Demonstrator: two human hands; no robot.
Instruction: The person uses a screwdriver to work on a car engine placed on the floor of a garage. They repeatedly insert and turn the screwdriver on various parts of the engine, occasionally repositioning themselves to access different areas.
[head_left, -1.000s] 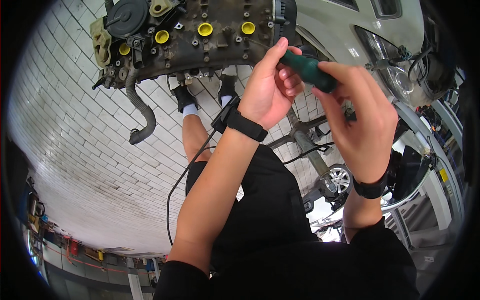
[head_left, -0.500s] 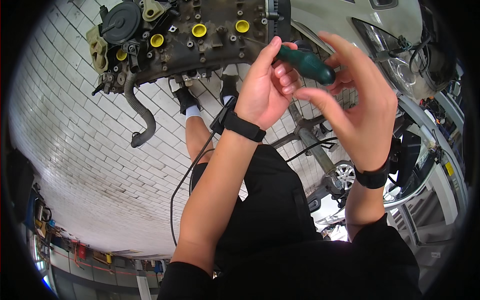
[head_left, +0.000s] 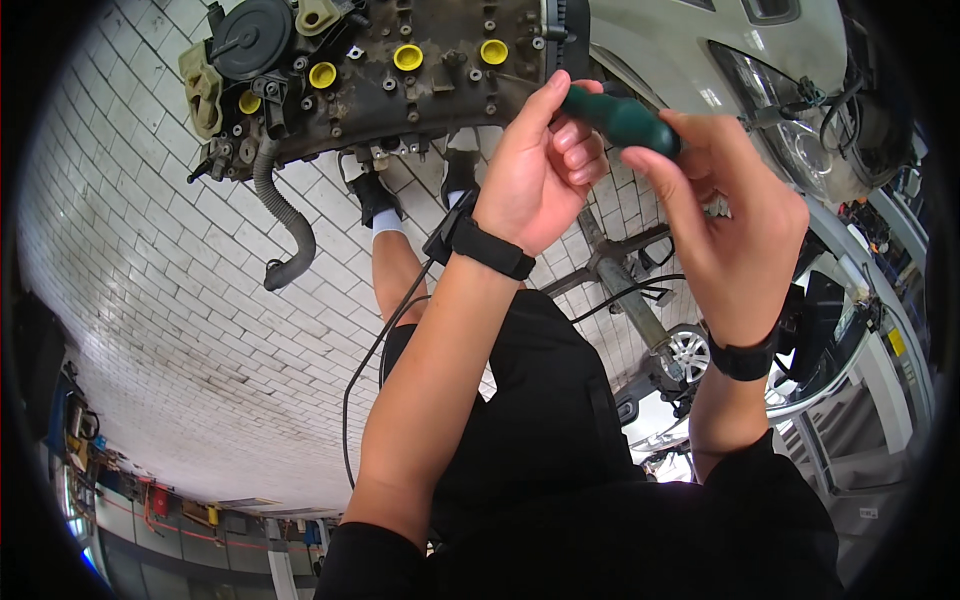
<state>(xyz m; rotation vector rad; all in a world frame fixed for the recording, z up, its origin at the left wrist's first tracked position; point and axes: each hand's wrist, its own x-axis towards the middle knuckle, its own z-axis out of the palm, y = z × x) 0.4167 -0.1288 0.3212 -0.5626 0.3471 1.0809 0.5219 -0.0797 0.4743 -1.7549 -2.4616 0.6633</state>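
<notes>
Hands (head_left: pixel 540 185) (head_left: pixel 742 222), left and right, pinch opposite ends of a bulbous, glossy green handle (head_left: pixel 632 123) near the grimy engine (head_left: pixel 370 108).

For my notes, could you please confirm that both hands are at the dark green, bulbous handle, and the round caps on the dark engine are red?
The colour is wrong: the head view shows yellow round caps on the dark engine. The left hand and right hand are at the dark green, bulbous handle, as stated.
</notes>
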